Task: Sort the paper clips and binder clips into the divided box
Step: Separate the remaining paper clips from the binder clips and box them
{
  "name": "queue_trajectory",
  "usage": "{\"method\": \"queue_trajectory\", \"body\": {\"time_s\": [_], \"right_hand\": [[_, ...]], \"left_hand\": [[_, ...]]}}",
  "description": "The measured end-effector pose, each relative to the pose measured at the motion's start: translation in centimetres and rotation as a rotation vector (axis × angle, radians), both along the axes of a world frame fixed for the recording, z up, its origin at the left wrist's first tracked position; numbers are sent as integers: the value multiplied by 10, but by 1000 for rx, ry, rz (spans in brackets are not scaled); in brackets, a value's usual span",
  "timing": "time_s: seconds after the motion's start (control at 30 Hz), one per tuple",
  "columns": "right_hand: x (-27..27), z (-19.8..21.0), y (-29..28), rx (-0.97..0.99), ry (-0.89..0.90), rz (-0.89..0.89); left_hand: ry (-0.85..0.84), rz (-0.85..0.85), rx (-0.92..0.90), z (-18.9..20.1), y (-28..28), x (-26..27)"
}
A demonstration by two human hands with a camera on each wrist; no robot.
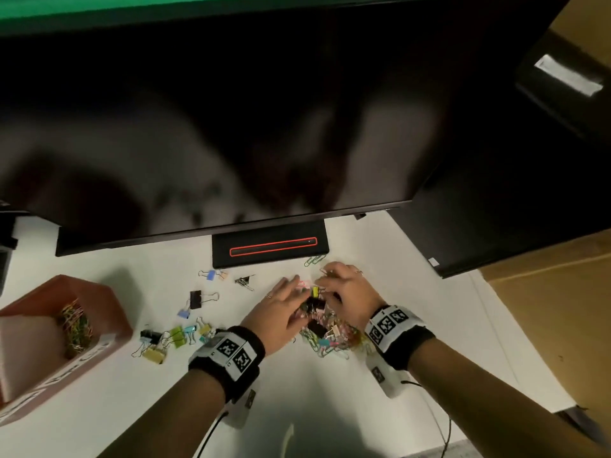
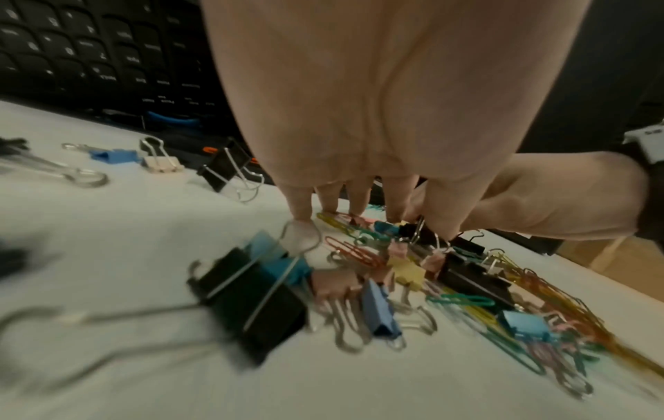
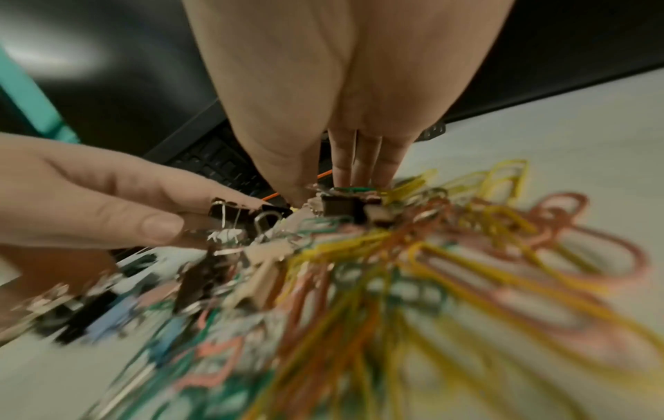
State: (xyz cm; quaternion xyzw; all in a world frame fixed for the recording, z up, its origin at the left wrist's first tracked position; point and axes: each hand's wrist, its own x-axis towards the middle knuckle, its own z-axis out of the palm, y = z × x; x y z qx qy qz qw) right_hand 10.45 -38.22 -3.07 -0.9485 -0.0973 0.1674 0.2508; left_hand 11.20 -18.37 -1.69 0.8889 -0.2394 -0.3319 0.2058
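A mixed pile of coloured paper clips and binder clips (image 1: 330, 332) lies on the white desk, and both hands are over it. My left hand (image 1: 302, 300) pinches a black binder clip (image 3: 230, 216) between thumb and forefinger at the pile's near-left side. My right hand (image 3: 319, 190) reaches straight-fingered down onto the pile's far side, its fingertips (image 3: 354, 173) touching a green paper clip and a small black binder clip (image 3: 341, 206). The reddish divided box (image 1: 109, 302) stands at the far left; one compartment holds paper clips (image 1: 76, 325).
Loose binder clips lie between the box and the hands, among them a black one (image 1: 195, 299), a blue one (image 1: 211, 275) and a cluster (image 1: 165, 338). A dark monitor (image 1: 231, 127) and its stand (image 1: 269, 247) overhang the back. A keyboard (image 2: 89, 51) sits under it.
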Motion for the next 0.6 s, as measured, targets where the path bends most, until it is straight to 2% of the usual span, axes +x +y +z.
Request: {"method": "queue_trajectory", "body": {"time_s": [0.1,0.17,0.3,0.4,0.6], "right_hand": [[-24,-7,3,75,-9,81],[-31,-5,3,139,-1,99],[-10,8,-3,179,-42,46],[14,14,-2,123,-54,136],[36,16,1,-57,70,284]], "left_hand": [[54,40,-79,2,11,-17],[98,145,-170,6,17,-23],[-41,318,-184,10,21,-17],[-125,281,-153,6,12,-5],[-186,106,-69,-4,-1,12]]}}
